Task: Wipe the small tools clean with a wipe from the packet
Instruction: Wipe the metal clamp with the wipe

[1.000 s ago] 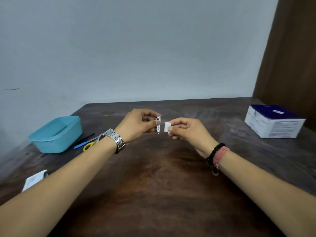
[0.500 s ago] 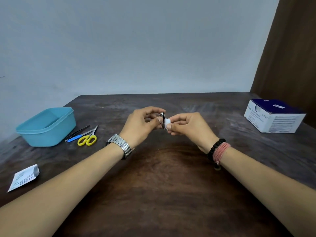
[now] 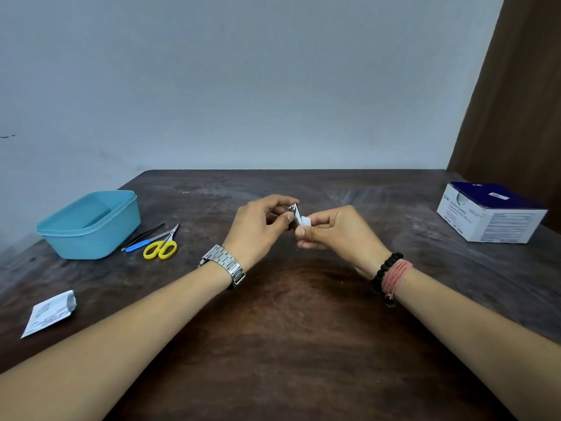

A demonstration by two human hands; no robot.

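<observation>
Head view: two bare forearms reach forward over a dark brown wooden table (image 3: 273, 344), the hands meeting above its middle.
Left hand (image 3: 258, 226): fingers and thumb curled round a small silver metal nail clipper (image 3: 295, 211), pinching it and holding it clear of the table top; a silver metal link watch (image 3: 223, 264) sits on the wrist.
Right hand (image 3: 337, 230): fingers curled, thumb and forefinger pinching a small folded white wipe (image 3: 304, 221) that touches the clipper's near end; a black bead bracelet (image 3: 385, 268) and a pink cord band (image 3: 394, 276) circle the wrist.
Other tools: yellow-handled steel scissors (image 3: 162, 246), black slim tweezers (image 3: 142, 236) and a thin blue-handled tool (image 3: 138, 246) lie together on the table, just right of the tub.
Tub: light blue plastic rectangular container (image 3: 91, 224), far left, upright and open.
Packet: torn white paper sachet (image 3: 48, 312), lying flat near the left edge.
Box: white and navy cardboard box (image 3: 488, 212), far right, well apart from the hands.
</observation>
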